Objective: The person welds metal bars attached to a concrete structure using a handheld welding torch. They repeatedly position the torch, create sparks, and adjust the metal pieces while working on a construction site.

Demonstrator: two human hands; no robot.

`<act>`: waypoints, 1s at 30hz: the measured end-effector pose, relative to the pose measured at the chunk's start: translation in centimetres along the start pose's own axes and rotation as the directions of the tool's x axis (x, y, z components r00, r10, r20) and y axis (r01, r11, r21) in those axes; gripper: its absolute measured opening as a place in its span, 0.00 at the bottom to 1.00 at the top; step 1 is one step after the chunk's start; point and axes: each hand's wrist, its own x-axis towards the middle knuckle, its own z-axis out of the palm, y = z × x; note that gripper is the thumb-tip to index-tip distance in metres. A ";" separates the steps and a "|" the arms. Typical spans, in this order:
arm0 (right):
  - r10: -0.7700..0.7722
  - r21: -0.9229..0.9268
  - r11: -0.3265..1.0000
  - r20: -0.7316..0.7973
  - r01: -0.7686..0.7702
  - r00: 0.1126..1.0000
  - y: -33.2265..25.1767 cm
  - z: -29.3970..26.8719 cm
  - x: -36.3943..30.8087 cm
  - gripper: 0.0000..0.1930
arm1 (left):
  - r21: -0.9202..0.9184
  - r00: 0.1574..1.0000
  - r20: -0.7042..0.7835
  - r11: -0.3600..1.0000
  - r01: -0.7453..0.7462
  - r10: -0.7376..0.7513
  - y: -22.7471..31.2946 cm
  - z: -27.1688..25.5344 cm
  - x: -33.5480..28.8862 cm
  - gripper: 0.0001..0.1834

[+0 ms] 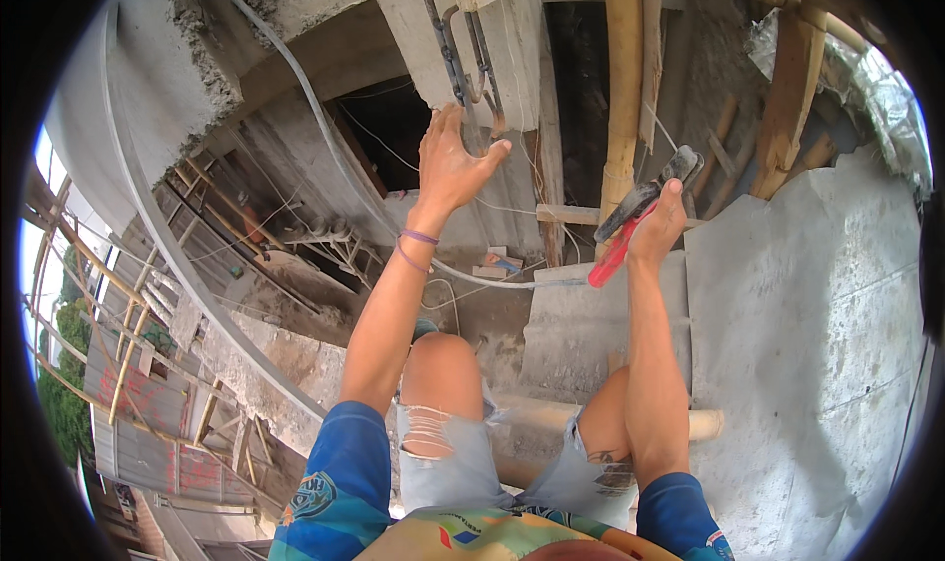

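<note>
My left hand [451, 162] is raised at the centre, thumb and fingers spread. Its fingertips are right by the lower ends of bent steel bars [461, 54], which hang in front of a concrete column [512, 64]; whether they touch cannot be told. My right hand [658, 228] is wrapped round the red handle of a welding electrode holder [622, 228] with a dark jaw end. A thin rod [662, 128] sticks up from that end. A grey cable [512, 284] runs to the bottom of the handle.
Bamboo poles [620, 89] stand ahead to the right, above a grey metal sheet [787, 344]. A bamboo pole [707, 424] lies below my knees. Broken concrete [202, 54] juts out upper left, beside a curved grey strip [148, 202]. Bamboo scaffolding [118, 354] rises at the far left.
</note>
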 end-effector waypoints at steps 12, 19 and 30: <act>0.117 0.158 0.981 -0.003 -0.115 0.993 0.9 -0.6 0.7 0.28 | 0.062 0.989 0.145 0.998 -0.032 0.022 1.5 -2.7 -4.7 0.46; 0.085 0.154 0.985 -0.053 -0.076 0.995 1.4 0.5 0.7 0.28 | -0.193 0.865 0.109 0.843 0.501 -0.489 -2.6 -8.9 -14.7 0.18; 0.192 0.089 0.977 0.014 -0.192 0.981 1.6 1.8 -0.4 0.28 | 0.448 0.519 0.572 0.772 0.451 -0.635 -18.3 -11.5 -43.8 0.30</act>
